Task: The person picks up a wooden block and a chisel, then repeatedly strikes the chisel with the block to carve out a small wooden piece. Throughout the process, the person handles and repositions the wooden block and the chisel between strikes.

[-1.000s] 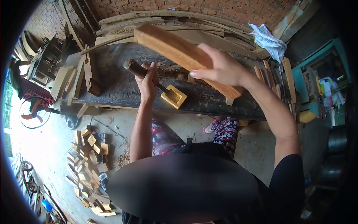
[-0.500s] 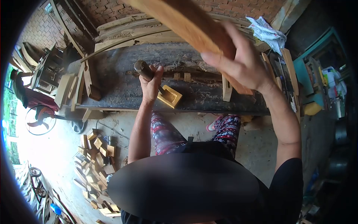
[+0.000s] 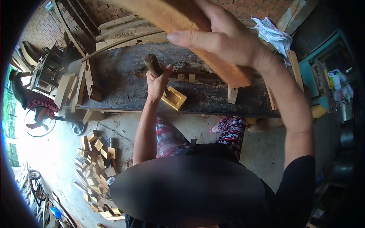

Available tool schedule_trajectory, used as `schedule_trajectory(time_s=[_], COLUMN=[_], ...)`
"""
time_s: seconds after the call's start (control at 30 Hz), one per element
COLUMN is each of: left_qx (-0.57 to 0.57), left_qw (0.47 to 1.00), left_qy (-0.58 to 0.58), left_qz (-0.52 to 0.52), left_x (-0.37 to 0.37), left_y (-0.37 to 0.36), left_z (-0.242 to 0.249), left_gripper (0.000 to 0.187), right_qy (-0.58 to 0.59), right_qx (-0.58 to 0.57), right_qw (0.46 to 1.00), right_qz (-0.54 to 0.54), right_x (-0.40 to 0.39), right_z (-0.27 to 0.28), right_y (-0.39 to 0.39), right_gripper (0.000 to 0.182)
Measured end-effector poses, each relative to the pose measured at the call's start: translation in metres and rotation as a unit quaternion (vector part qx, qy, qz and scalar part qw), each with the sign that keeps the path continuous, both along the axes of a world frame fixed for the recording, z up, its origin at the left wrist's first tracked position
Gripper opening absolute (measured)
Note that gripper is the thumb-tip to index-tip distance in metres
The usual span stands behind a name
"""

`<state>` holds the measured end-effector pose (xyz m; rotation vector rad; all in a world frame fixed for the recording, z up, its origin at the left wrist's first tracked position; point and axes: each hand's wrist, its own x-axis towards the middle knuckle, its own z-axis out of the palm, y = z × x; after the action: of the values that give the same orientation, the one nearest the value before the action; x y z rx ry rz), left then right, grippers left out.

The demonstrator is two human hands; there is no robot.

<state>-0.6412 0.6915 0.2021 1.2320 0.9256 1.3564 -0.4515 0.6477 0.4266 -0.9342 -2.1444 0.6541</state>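
My left hand (image 3: 156,86) is wrapped around the wooden handle of a chisel (image 3: 153,65), held nearly upright. Its blade reaches down to a small yellow wooden block (image 3: 179,101) with a rectangular recess cut in its top; the exact tip is hard to make out. The block lies near the front edge of the dark workbench (image 3: 125,91). Raised above the bench, my right hand (image 3: 232,41) grips a thick length of wood (image 3: 163,17), slightly blurred. Its far end runs out of the top of the view.
Wooden pieces (image 3: 91,81) lean at the bench's left end. A small wooden piece (image 3: 232,94) stands near the front edge. Cut blocks (image 3: 97,178) are piled on the floor at left, near a fan (image 3: 40,121). A plastic bag (image 3: 270,34) lies at the back right.
My right hand has swung left with the length of wood and looks larger in view. My left hand and the chisel have shifted slightly right and up. The block stays almost in place.
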Motion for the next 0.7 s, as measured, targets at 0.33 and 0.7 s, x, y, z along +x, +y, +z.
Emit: schedule_trajectory(time_s=[0.33, 0.7], left_qx=[-0.001, -0.022], left_qw=[0.993, 0.991], left_qy=[-0.114, -0.127], left_qz=[-0.016, -0.024], left_x=[-0.010, -0.010], left_y=[0.005, 0.004], left_z=[-0.002, -0.005], left_gripper=[0.030, 0.027], right_qy=[-0.023, -0.018], right_qx=[-0.004, -0.013], right_qw=[1.000, 1.000], right_qz=[-0.013, -0.009], right_x=[0.005, -0.001], right_z=[0.006, -0.007], right_y=[0.008, -0.001], right_gripper=[0.062, 0.069])
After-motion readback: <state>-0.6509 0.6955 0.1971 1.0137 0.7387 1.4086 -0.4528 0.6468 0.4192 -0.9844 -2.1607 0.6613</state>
